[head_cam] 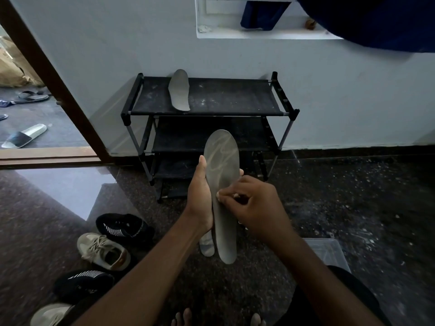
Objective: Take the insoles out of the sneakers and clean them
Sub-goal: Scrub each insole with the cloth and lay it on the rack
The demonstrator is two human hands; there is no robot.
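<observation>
Grey insole [222,184] held upright at mid-view, toe end up, in front of the black shoe rack [235,97]. Gripped along its left edge by the left hand [200,196]: thumb straight up the edge, fingers wrapped round the back, one fingertip showing past the right edge. Met from the right by the right hand [255,205], fingers curled, thumb tip pressed on the insole's face near its middle; cannot tell whether pinching the insole or only touching it. Pale smeared streaks across the upper part of the face.

Below the left hand, just beside the held heel end, the tip of a paler insole [207,247]; cannot tell whether held too or lying on the floor. On the rack's dusty top shelf, a third grey insole [179,90], far end tipped up against the wall.

On the dark speckled floor [353,208] to the left, a loose line of shoes: a black sneaker [124,228] with white stripes, a beige sneaker [103,250] with laces just beside it, a second black sneaker [82,283], then a second beige sneaker [49,314] cut off by the lower edge. Near the right forearm, a clear plastic container [329,252]. Past the doorway at left, a slide sandal [23,136] among other slippers.
</observation>
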